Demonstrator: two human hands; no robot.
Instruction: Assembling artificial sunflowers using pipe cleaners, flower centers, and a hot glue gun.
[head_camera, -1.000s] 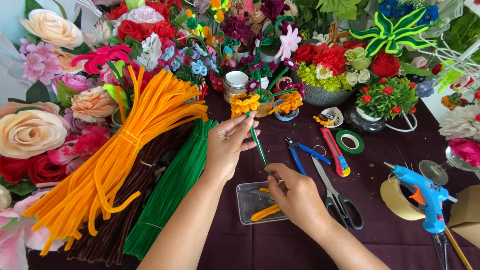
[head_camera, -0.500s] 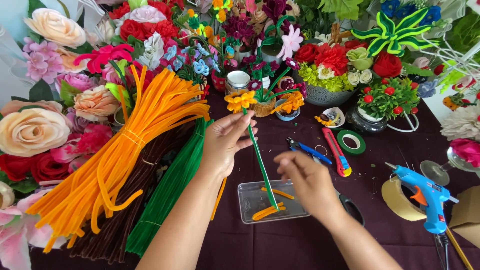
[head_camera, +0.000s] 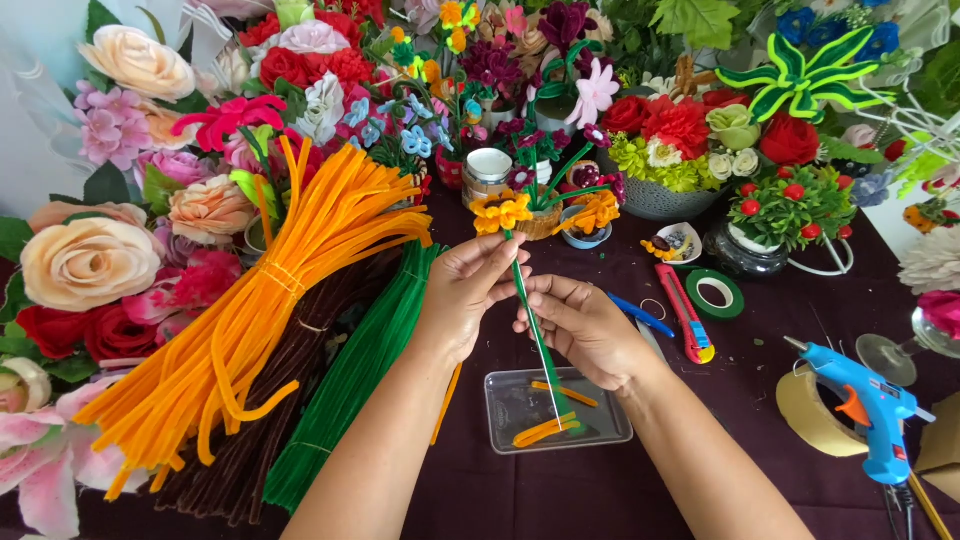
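Observation:
My left hand (head_camera: 465, 290) grips the top of a thin green stem (head_camera: 540, 350), just under a small orange pipe-cleaner flower (head_camera: 500, 211). My right hand (head_camera: 580, 325) pinches the same stem a little lower, fingers curled around it. The stem slants down to a clear plastic tray (head_camera: 510, 420) that holds a few orange pipe-cleaner pieces (head_camera: 545, 430). Both hands meet above the dark purple tablecloth, in front of the flower arrangements.
Bundles of orange (head_camera: 260, 320), brown (head_camera: 250, 450) and green (head_camera: 350, 380) pipe cleaners lie left. A blue glue gun (head_camera: 865, 405), tape roll (head_camera: 810, 415), green tape (head_camera: 714, 293), red cutter (head_camera: 685, 315) and blue tool (head_camera: 640, 313) lie right. Potted craft flowers (head_camera: 680, 140) crowd the back.
My right hand rose from the tray area to the stem and now pinches it beside my left hand. The flower and stem have shifted slightly right and upright.

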